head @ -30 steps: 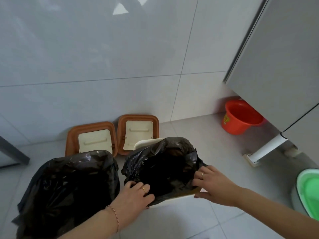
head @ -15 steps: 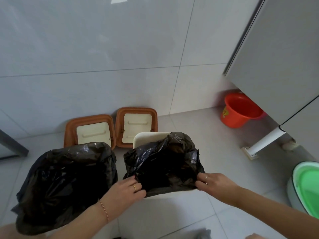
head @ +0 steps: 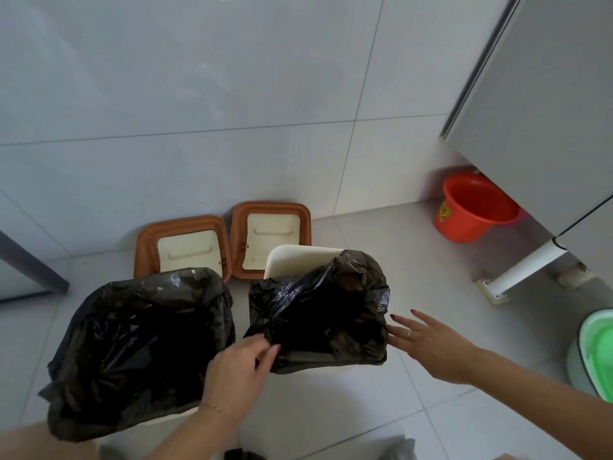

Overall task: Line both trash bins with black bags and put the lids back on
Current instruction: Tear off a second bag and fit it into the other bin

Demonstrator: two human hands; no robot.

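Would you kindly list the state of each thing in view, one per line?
Left bin bag: spread over the rim.
Right bin bag: bunched, back rim bare.
Two lids: off, leaning against wall.
Left hand: pinching right bag's edge.
Right hand: open, holding nothing.
Orange bucket: upright.

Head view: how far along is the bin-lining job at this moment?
Done: the left bin has its black bag folded over the whole rim. In hand: the right bin's bag covers the near rim, but the cream back rim shows bare; the left hand pinches the bag's near-left corner, the right hand is open beside it. Left: both brown lids lean against the wall.
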